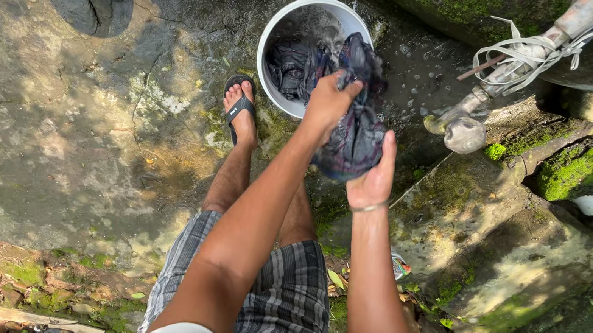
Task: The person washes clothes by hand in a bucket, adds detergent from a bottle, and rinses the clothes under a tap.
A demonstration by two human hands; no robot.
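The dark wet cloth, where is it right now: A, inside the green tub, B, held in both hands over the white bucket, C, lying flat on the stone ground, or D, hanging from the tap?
B: the left hand and right hand both grip the dark cloth above the white bucket.

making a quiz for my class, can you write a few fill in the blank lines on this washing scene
1. Both hands, left hand and right hand, hold a dark wet ____.
2. The cloth hangs over a ____ bucket.
3. The visible foot wears a black ____.
4. The stones on the right are covered with green ____.

Missing words: cloth; white; sandal; moss
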